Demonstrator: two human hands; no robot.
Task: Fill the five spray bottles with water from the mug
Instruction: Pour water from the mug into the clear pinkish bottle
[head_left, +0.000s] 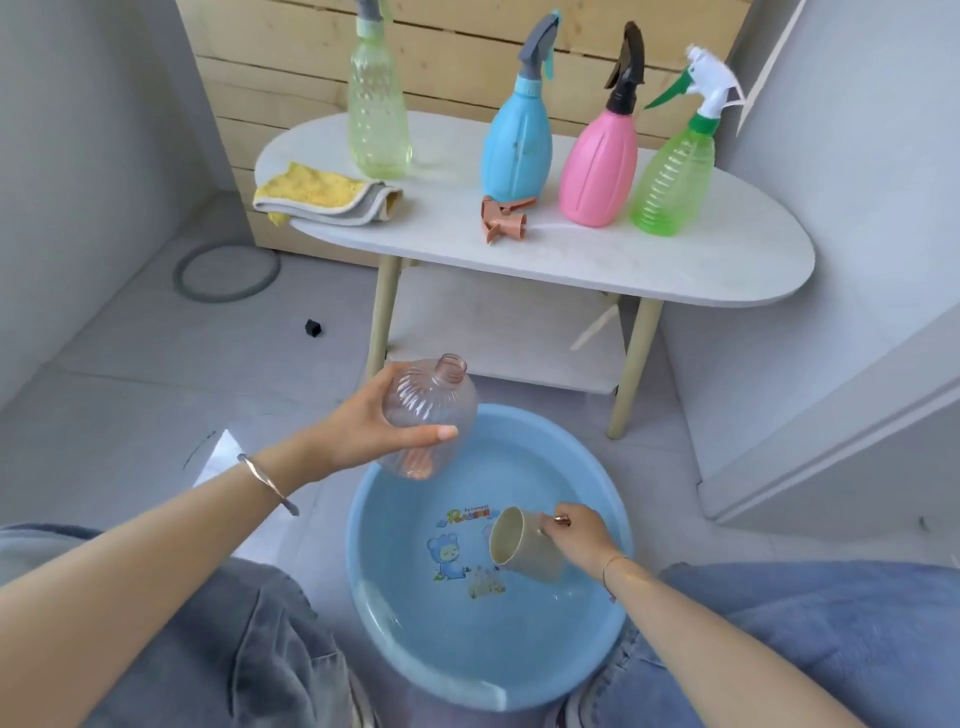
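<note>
Under everything lay a grey tiled floor (130, 364). At the back stood a wall of pale wood planks (467, 67), with a plain white wall (78, 130) to the left.

Against the planks stood a white table (675, 260) with a rounded top, light legs and a low shelf (493, 343). Down on the floor, between the person's knees, sat a round blue basin (374, 597). It had water in it and a cartoon bear on its bottom.

Four bottles stood upright in a row on the table, each with its top on: a yellow bottle (376, 119), a blue bottle (517, 150), a pink bottle (597, 171) and a green bottle (672, 182).

The fifth, a clear bottle (431, 410), had no top. The left hand (374, 431) gripped it round the middle. It was held tilted above the far rim of the basin.

A grey ring (226, 273) lay on the floor, left of the table. A folded yellow and grey cloth (322, 195) lay on the table's left end.

The right hand (582, 530) held the mug (524, 545) by its handle, fingers curled round it. The mug was tipped on its side, low in the basin, mouth facing left.

A loose spray top (506, 218) lay on the table just in front of the blue bottle. A small black thing (313, 328) lay on the floor near the ring.
</note>
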